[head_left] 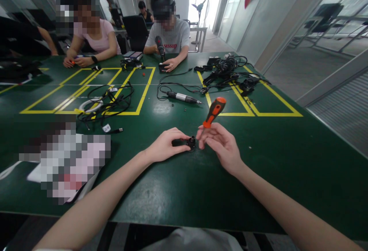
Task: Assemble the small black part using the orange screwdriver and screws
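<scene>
Pinched between the thumb and fingers of my left hand (166,143) is a small black part (191,142) with a short round stem on top, resting on the green table. My right hand (222,143) is just to the right of it, with an orange and black screwdriver (214,112) in its fingers. The screwdriver's handle tilts up and to the right above the hand. Its shaft runs down among the fingers, and I cannot see where the tip ends.
A pen-shaped electric screwdriver (182,97) with a cord lies ahead. Tangled black cables (225,69) lie at the back right, more cables (115,99) to the left. A blurred pink item (83,166) sits at the near left. Across the table (161,193), a person (171,36) holds a drill.
</scene>
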